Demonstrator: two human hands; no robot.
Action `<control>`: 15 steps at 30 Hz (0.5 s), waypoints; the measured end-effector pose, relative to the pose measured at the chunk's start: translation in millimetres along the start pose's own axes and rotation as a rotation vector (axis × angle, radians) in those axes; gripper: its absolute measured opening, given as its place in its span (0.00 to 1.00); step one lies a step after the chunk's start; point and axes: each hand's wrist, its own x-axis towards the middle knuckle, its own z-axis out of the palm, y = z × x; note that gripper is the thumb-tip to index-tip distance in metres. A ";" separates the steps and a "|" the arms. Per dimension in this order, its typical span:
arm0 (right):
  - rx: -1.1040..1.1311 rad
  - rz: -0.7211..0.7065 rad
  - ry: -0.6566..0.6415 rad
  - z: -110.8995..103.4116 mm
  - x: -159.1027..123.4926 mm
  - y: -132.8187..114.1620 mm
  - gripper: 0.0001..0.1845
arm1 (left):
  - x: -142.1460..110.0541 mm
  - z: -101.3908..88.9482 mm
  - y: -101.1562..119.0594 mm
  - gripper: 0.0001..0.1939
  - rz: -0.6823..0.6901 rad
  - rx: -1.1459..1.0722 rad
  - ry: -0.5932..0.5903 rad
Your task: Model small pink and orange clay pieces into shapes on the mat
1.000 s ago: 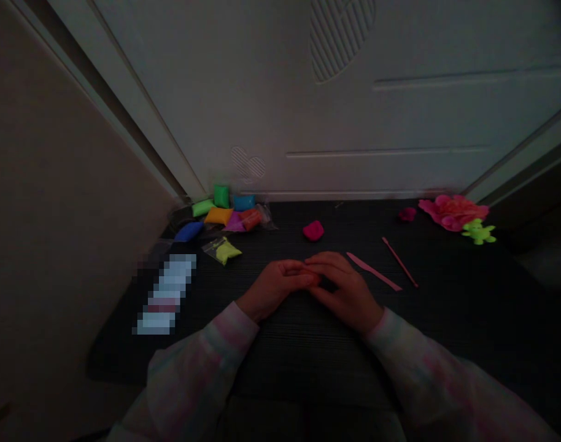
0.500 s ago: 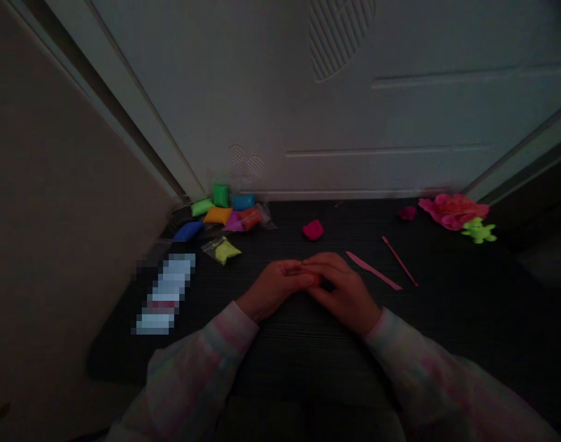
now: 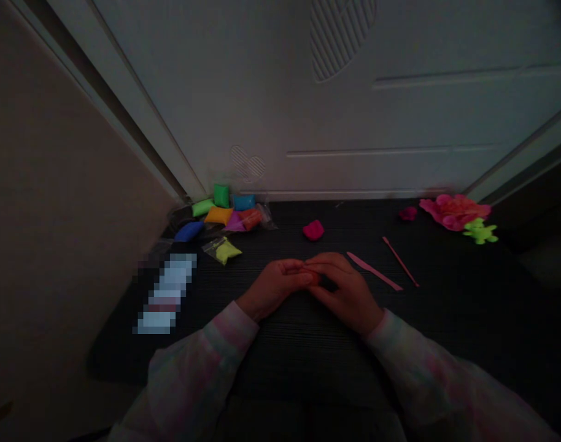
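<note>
Between my two hands is a small lump of red modelling clay, mostly covered by fingers. My left hand grips it from the left, its thumb lying along the near side. From the right, my right hand curls its fingers over and around the same lump. The fingertips of both hands meet above the dark table. Just beyond them lies a magenta clay piece. A pink plastic clay knife and a thin pink modelling tool rest to the right of my right hand.
Several coloured clay packets, among them an orange one and a yellow one, lie at the back left. A pixelated bright rectangle is nearer. Back right hold a pink flower-like piece, a yellow-green bear figure and a magenta bit. A white panel stands behind.
Both hands stay almost in place around the red clay, with only slight finger movement. The view has shifted very slightly; the things on the table lie as before.
</note>
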 end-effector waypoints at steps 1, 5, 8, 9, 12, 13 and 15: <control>-0.003 0.000 -0.007 0.0 -0.2 0.3 0.12 | 0.0 -0.1 0.2 0.10 0.002 -0.002 -0.003; -0.027 -0.008 -0.018 0.0 -1.0 0.9 0.13 | 0.0 -0.5 0.5 0.10 -0.003 -0.008 -0.016; -0.027 -0.008 -0.001 0.4 -0.7 0.2 0.11 | 0.2 -0.5 -0.4 0.10 -0.007 -0.005 -0.027; -0.022 -0.004 0.001 0.5 -0.5 -0.1 0.11 | 0.2 -0.3 -0.7 0.10 -0.007 -0.008 -0.027; -0.011 0.005 -0.005 0.9 0.3 -0.6 0.11 | 0.3 0.7 -1.2 0.11 -0.010 -0.014 -0.016; -0.012 0.007 -0.009 1.1 0.5 -0.4 0.11 | 0.3 1.1 -1.1 0.11 -0.010 -0.013 -0.014; -0.020 0.004 -0.013 1.5 0.3 0.2 0.10 | 0.2 1.5 -0.6 0.11 -0.012 -0.013 -0.016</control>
